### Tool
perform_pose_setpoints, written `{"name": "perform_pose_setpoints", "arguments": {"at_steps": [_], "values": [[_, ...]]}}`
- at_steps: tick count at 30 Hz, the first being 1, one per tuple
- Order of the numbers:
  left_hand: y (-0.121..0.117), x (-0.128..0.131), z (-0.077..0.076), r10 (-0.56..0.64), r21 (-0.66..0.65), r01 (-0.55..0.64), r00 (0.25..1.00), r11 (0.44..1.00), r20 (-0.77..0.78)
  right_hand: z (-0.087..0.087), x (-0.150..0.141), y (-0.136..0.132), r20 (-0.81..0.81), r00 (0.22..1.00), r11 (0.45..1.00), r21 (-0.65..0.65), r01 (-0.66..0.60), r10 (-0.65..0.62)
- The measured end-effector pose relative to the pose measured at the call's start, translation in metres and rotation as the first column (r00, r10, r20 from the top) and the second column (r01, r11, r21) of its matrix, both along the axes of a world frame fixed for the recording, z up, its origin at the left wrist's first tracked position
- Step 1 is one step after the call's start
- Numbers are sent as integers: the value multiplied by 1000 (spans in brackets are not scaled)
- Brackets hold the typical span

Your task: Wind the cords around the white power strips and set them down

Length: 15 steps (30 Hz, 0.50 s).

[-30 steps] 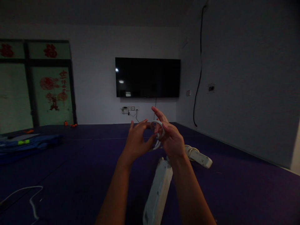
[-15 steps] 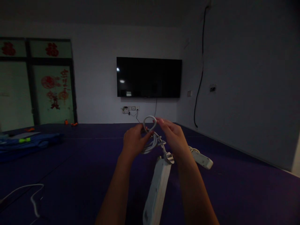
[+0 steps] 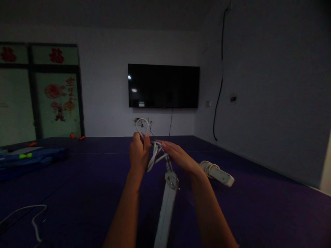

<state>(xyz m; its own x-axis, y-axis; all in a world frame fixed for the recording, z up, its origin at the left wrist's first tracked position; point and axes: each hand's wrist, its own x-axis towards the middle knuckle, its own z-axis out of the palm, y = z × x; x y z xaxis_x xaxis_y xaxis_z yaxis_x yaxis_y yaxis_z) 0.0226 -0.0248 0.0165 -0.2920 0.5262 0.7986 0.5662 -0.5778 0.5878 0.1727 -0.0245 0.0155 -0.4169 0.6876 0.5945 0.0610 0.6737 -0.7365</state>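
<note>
1. The white cord (image 3: 153, 157) is bunched in the space between the two hands, its strands crossing, above the far end of a white power strip (image 3: 164, 217).

2. The left hand (image 3: 139, 151) is closed on the cord, thumb and fingers gripping at the neck of a single loop (image 3: 137, 126) that stands up above the knuckles. A firm grip there, without crushing, should stop that loop from slipping back into the bundle.

3. The right hand (image 3: 181, 156) reaches in from the other side with fingers nearly straight and tips at the bundle. I cannot tell whether it pinches a strand or only steadies the coils. Light contact seems best, so the turns lie side by side rather than knot.

4. The plug (image 3: 171, 179) hangs below the bundle, pins toward the viewer, in front of the strip's far end; whether they touch is unclear. Its weight could drag strands loose, so it pays to guide it clear of the crossing turns and avoid sharp bends at its neck.

5. A second power strip (image 3: 221, 175) lies beyond the right forearm on the purple surface (image 3: 90, 193), a pale cord (image 3: 208, 167) wound about one end. It sits apart from the bundle; small wrist movements would avoid knocking it.

6. Farther off, a loose white cable (image 3: 37, 229) lies at lower left, well away from both hands.
</note>
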Motion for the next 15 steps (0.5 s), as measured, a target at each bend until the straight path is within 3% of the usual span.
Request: {"name": "perform_pose_setpoints", "arguments": {"at_steps": [3, 7, 10, 12, 15], "values": [[-2, -1, 2, 100, 5, -101, 993, 995, 65, 0, -5, -3, -32, 998, 994, -93, -62, 59], [-5, -1, 2, 228, -35, -226, 968, 974, 103, 0, -12, -7, -20, 992, 985, -115, -128, 126], [-8, -1, 2, 307, -50, -303, 947, 952, 98, 2, -19, -13, -22, 993, 994, -12, -112, 112], [-10, -2, 3, 348, -52, -345, 934, 937, 76, 2, -24, -18, -10, 999, 996, 83, -43, 44], [-13, -5, 4, 342, -49, -339, 938, 939, 55, 1, -31, -23, -13, 998, 990, 123, 63, -61]]}}
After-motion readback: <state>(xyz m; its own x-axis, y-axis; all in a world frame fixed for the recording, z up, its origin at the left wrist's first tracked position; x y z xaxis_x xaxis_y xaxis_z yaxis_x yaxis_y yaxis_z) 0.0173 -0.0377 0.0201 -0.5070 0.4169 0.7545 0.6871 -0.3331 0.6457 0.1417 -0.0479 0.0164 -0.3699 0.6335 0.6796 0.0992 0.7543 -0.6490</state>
